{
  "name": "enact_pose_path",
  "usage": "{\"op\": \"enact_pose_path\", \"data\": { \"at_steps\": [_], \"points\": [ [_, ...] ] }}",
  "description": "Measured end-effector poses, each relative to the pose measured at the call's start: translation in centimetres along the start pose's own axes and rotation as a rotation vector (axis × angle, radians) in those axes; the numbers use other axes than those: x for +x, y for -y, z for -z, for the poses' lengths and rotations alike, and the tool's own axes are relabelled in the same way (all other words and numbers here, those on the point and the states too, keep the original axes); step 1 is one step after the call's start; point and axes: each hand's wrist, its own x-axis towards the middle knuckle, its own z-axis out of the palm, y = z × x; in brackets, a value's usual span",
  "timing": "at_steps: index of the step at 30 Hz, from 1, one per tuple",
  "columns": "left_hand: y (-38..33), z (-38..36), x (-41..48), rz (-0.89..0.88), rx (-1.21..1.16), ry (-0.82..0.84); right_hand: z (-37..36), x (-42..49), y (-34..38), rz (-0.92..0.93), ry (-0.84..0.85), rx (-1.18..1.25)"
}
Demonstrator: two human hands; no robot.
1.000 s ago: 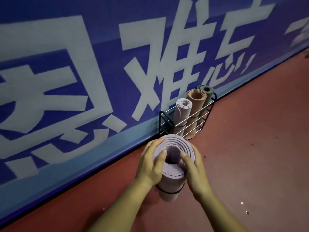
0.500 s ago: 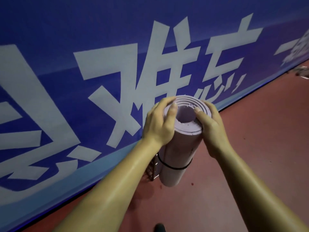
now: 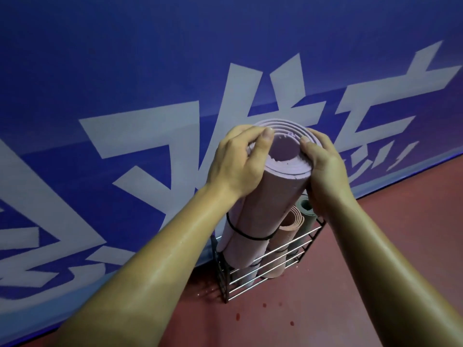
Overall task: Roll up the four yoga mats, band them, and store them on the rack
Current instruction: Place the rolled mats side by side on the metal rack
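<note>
I hold a rolled lilac yoga mat (image 3: 269, 211) upright by its top end, with a black band (image 3: 250, 237) round its middle. My left hand (image 3: 240, 161) grips the top from the left, thumb on the rim. My right hand (image 3: 323, 171) grips it from the right. The mat's lower end sits inside the black and chrome wire rack (image 3: 283, 267) at its left end. In the rack stand an orange rolled mat (image 3: 288, 229), a grey-green one (image 3: 306, 211), and another lilac mat (image 3: 231, 219), mostly hidden behind the held one.
The rack stands on a red floor (image 3: 363, 284) against a blue wall banner (image 3: 150, 96) with large white characters. Small dark spots mark the floor in front of the rack.
I have come up to the rack and brought the lilac mat over it. Its lower end has gone down into the rack's left end. Both hands keep the same hold.
</note>
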Motion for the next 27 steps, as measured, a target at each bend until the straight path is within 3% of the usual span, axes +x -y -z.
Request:
{"op": "enact_pose_path", "data": {
  "at_steps": [13,27],
  "points": [
    [-2.8,-11.6,6.9,0.064,0.18,-0.137,9.1,11.7,-0.8,-0.079,0.102,0.108],
    [-3.7,-9.9,6.4,0.122,0.254,-0.27,7.3,12.6,0.3,-0.12,0.285,0.153]
  ]
}}
